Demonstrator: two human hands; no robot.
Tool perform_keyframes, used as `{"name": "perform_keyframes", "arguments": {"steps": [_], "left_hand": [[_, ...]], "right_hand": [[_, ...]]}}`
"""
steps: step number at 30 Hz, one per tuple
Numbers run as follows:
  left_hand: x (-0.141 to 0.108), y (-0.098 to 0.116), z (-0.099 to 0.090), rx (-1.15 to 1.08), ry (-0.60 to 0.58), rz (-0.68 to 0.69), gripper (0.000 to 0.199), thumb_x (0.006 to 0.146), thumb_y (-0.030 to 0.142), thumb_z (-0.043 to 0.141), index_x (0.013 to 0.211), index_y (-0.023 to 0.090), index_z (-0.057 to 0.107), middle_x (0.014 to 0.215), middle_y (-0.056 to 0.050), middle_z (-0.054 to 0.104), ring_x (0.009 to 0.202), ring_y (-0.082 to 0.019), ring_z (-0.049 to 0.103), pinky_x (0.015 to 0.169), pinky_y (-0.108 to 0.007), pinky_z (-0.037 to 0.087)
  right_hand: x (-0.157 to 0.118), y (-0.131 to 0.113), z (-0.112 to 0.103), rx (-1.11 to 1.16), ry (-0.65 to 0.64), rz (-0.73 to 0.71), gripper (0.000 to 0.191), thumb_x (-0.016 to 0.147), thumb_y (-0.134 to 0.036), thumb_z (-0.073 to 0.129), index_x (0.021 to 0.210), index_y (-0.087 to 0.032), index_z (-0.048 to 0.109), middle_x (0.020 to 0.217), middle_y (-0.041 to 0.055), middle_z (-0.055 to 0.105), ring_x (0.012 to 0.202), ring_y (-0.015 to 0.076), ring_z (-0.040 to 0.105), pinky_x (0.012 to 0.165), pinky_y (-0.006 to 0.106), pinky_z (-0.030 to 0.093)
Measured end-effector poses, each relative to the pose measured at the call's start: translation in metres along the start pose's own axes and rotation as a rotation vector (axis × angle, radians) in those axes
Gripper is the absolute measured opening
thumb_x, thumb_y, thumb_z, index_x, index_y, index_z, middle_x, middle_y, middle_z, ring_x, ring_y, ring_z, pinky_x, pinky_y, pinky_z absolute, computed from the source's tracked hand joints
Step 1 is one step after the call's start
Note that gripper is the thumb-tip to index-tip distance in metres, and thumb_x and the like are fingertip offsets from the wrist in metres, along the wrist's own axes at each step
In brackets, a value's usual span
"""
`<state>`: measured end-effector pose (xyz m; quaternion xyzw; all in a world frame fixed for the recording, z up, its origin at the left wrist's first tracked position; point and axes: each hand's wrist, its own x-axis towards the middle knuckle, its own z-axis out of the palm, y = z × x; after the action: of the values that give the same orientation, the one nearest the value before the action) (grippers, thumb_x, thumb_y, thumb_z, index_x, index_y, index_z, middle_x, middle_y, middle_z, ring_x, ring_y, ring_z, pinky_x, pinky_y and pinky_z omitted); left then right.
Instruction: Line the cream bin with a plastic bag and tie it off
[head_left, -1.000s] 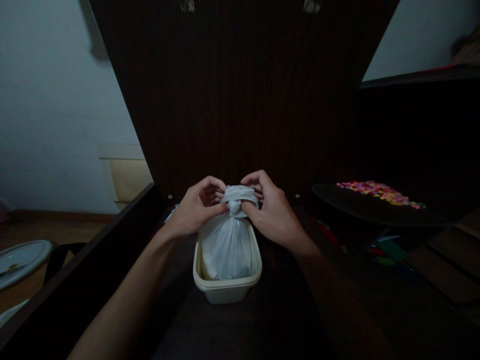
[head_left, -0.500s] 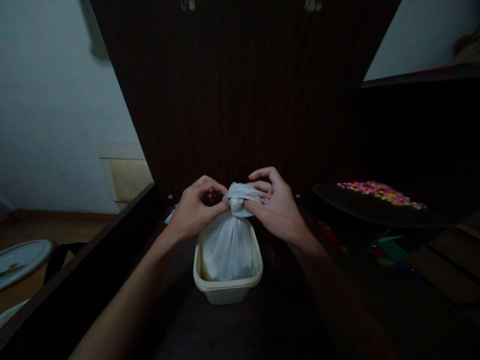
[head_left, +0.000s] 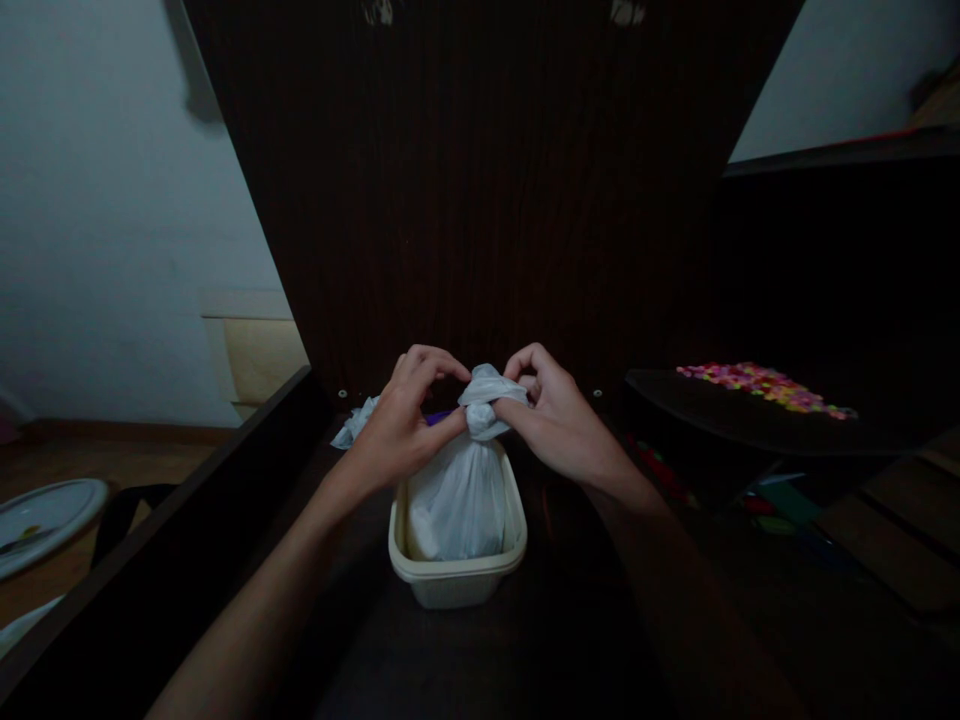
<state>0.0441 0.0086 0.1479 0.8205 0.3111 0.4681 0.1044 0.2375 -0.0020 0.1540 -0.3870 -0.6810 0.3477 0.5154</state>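
One white plastic bag (head_left: 463, 505) sits in one cream-coloured container (head_left: 456, 570), its neck gathered and knotted above the rim. Two hands work at that knot: the left hand (head_left: 412, 412) pinches the twisted plastic from the left side, thumb against the knot, and the right hand (head_left: 551, 410) grasps it from the right, thumb pushed into the loop of plastic. The container rests on a dark wooden surface (head_left: 442, 665), in front of one tall dark panel (head_left: 487, 200). Behind the left hand lie one crumpled pale piece of plastic (head_left: 354, 424) and a bit of something purple (head_left: 438, 417). Two screw heads show low on the panel, one on each side of the hands. To the right, one string of small pink, red and yellow pieces (head_left: 765, 389) lies on a dark shelf (head_left: 705, 415); they are too many and too small to count. At the far left is one round white lid or tray (head_left: 49, 520), partly cut off. No brand, label or writing can be read.
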Motion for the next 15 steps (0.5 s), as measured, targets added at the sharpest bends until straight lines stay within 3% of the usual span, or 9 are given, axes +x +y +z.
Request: {"name": "perform_keyframes", "arguments": {"steps": [2,6,10,15], "left_hand": [[0.0001,-0.0018,-0.0037,-0.051,-0.052,-0.011,0.022,0.087,0.027,0.071,0.108,0.021,0.066,0.114,-0.008,0.061,0.105,-0.023,0.058,0.086,-0.033,0.049],[0.0004,-0.0067,-0.0081,-0.106,-0.154,-0.042,0.016,0.087,0.029,0.072,0.102,0.022,0.072,0.117,-0.008,0.061,0.112,-0.025,0.059,0.101,-0.041,0.046],[0.0014,-0.0074,-0.0091,-0.227,-0.288,-0.075,0.016,0.092,0.029,0.066,0.104,0.022,0.074,0.121,-0.008,0.062,0.113,-0.025,0.06,0.103,-0.041,0.046],[0.0024,-0.0084,-0.0087,-0.298,-0.305,-0.059,0.015,0.094,0.028,0.063,0.1,0.021,0.075,0.115,-0.008,0.062,0.107,-0.022,0.061,0.097,-0.035,0.048]], "right_hand": [[-0.0003,-0.0023,-0.0006,0.042,-0.04,0.009,0.024,0.07,-0.02,0.062,0.087,-0.024,0.045,0.068,-0.0078,0.052,0.058,0.0106,0.048,0.049,0.022,0.032],[-0.0016,-0.0083,-0.0039,0.121,-0.15,0.034,0.024,0.071,-0.02,0.064,0.085,-0.024,0.045,0.069,-0.0075,0.052,0.059,0.0104,0.049,0.05,0.021,0.034],[-0.0024,-0.0105,-0.0058,0.17,-0.224,0.05,0.024,0.071,-0.021,0.065,0.086,-0.024,0.047,0.067,-0.0083,0.051,0.057,0.0103,0.048,0.051,0.021,0.035],[-0.0017,-0.0065,-0.0044,0.043,-0.149,-0.064,0.017,0.07,-0.015,0.064,0.08,-0.021,0.052,0.073,-0.0054,0.055,0.065,0.0112,0.055,0.056,0.023,0.041]]}}
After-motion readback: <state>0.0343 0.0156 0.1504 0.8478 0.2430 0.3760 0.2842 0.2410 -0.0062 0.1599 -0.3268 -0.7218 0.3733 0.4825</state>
